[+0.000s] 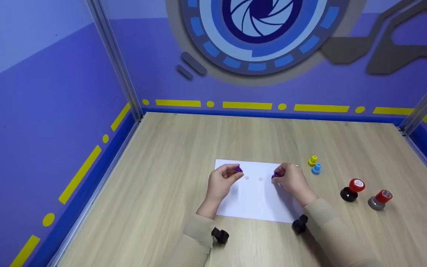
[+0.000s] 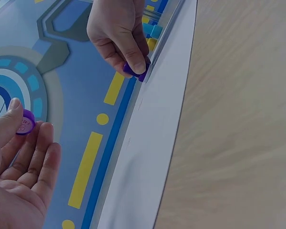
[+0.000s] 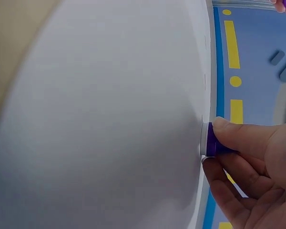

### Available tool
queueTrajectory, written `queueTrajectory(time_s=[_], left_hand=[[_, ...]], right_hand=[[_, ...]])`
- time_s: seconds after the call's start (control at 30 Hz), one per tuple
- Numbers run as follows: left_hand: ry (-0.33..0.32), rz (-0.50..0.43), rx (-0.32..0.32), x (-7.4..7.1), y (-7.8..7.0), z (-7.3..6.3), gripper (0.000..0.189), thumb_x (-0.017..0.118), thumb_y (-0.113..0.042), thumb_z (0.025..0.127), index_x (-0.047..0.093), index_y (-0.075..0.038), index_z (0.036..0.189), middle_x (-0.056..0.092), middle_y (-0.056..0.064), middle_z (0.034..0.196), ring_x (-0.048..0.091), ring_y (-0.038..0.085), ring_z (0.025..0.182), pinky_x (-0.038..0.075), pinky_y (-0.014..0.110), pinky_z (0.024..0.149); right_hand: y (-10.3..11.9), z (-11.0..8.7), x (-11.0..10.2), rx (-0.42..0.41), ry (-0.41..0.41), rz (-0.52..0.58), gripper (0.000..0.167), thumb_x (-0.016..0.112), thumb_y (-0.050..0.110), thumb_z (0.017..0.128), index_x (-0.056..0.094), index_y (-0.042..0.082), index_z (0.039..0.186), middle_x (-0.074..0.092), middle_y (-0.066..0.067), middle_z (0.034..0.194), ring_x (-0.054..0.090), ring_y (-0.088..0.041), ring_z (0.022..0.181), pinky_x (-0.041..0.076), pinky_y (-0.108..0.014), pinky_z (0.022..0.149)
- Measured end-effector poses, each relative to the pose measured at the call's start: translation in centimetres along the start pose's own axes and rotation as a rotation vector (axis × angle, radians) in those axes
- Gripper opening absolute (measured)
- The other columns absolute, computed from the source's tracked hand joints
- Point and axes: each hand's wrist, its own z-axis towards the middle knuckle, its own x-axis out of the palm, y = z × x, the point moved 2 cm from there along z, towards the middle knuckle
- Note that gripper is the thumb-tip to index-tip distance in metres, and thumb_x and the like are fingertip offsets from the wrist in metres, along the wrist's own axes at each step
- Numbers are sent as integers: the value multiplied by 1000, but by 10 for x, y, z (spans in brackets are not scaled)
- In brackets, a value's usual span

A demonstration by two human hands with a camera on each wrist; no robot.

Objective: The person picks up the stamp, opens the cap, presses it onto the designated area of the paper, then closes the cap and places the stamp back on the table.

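Note:
My left hand (image 1: 219, 182) pinches a small round purple stamp cap (image 2: 25, 123) between thumb and fingertips, above the paper's left half. The cap's pale face with a printed pattern shows in the left wrist view. In my right hand (image 1: 292, 180) is a small purple stamp (image 3: 211, 139), pinched by thumb and fingers. Its pale rim appears to touch the white paper (image 1: 258, 204), near the right side of the sheet. Two faint round stamp marks lie between the hands, a left mark (image 1: 247, 178) and a right mark (image 1: 261, 179).
Beyond the paper's right edge stand a yellow stamp (image 1: 313, 160) and a light blue stamp (image 1: 316, 169). Farther right are a red and black stamp (image 1: 352, 190) and a red and grey stamp (image 1: 380, 200). Blue-purple walls (image 1: 235, 89) enclose the wooden table (image 1: 154, 185).

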Motion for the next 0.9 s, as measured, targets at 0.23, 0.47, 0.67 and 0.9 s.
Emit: queueTrajectory(time_s=[0.23, 0.47, 0.67, 0.9], left_hand=[[-5, -4, 13, 0, 1, -1, 26, 81, -10, 88, 75, -2, 113, 77, 14, 105, 73, 16, 97, 61, 19, 83], [-1, -21, 16, 0, -1, 2, 27, 80, -9, 88, 75, 0, 113, 76, 17, 106, 73, 21, 98, 60, 18, 83], [12, -15, 26, 1, -5, 2, 27, 80, -9, 89, 75, 1, 114, 77, 17, 106, 73, 19, 97, 60, 18, 82], [25, -13, 29, 5, -5, -1, 27, 80, -8, 89, 75, -1, 114, 77, 15, 106, 73, 16, 96, 61, 19, 82]], right_hand=[[-1, 0, 2, -19, -8, -7, 27, 81, 3, 87, 70, -1, 111, 73, -18, 107, 66, -26, 93, 63, -39, 86], [1, 1, 0, -38, -3, -13, 27, 80, 3, 87, 69, -1, 111, 72, -19, 107, 65, -28, 94, 62, -40, 87], [5, -8, -22, -27, -96, 125, 28, 80, 14, 91, 72, -1, 113, 74, -19, 110, 69, -21, 94, 57, -23, 80], [8, -31, -39, 41, -143, 702, 34, 75, 13, 95, 66, -3, 123, 76, 9, 98, 69, 0, 91, 58, -13, 83]])
